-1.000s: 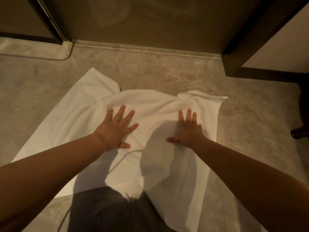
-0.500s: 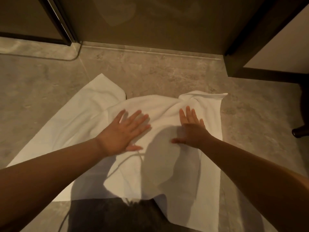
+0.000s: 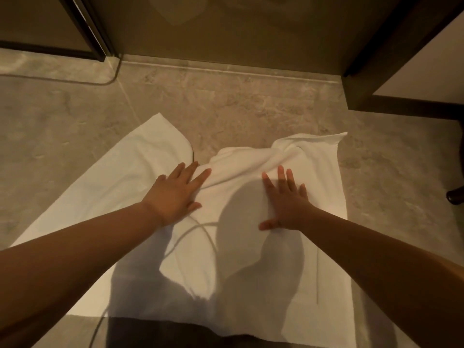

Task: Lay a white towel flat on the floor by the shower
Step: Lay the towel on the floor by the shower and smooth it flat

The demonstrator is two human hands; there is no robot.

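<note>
A white towel lies spread on the grey stone floor in front of the glass shower door. Its far middle is bunched into a ridge of folds, with bare floor showing in a notch between the two far corners. My left hand presses flat on the towel just left of the ridge, fingers spread. My right hand lies flat on the towel to the right of centre, fingers apart. Neither hand grips the cloth. My shadow darkens the towel's near half.
The shower's stone threshold runs across the far side. A dark door frame and pale wall panel stand at the far right. A dark furniture foot sits at the right edge. Dark clothing covers the towel's near edge.
Both hands have slid forward over the towel, pushing the bunched middle toward the shower. A notch of bare floor has opened between the far corners.
</note>
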